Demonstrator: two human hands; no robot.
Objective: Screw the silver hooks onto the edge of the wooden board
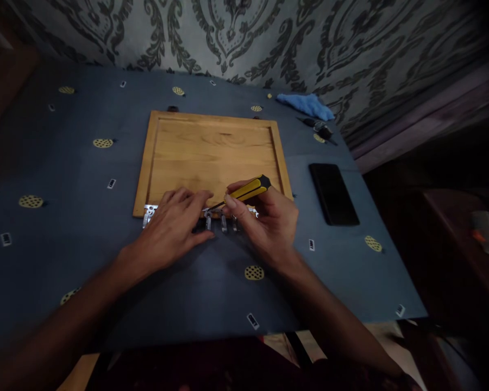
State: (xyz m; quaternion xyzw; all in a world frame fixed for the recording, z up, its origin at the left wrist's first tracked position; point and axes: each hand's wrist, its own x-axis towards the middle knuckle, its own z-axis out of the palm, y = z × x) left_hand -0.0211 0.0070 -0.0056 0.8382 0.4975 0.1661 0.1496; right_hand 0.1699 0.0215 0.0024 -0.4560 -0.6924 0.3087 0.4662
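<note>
A yellow-and-black screwdriver [248,190] is gripped in my right hand [271,220]. Its thin shaft slants down to the left, and the tip meets a metal hook rail [150,213] at the near edge of a framed wooden board [212,157]. Silver hooks [223,222] hang off that edge toward me. My left hand [177,220] lies across the left part of the rail, fingers spread over the board and thumb stretched out by the hooks. It covers part of the rail. Whether a screw sits under the tip is too small to make out.
A blue patterned cloth [81,217] covers the table. To the board's right lies a black phone [334,194]. Farther back are a dark tool [320,129] and a crumpled blue rag [307,105]. A patterned wall [228,38] rises behind the table.
</note>
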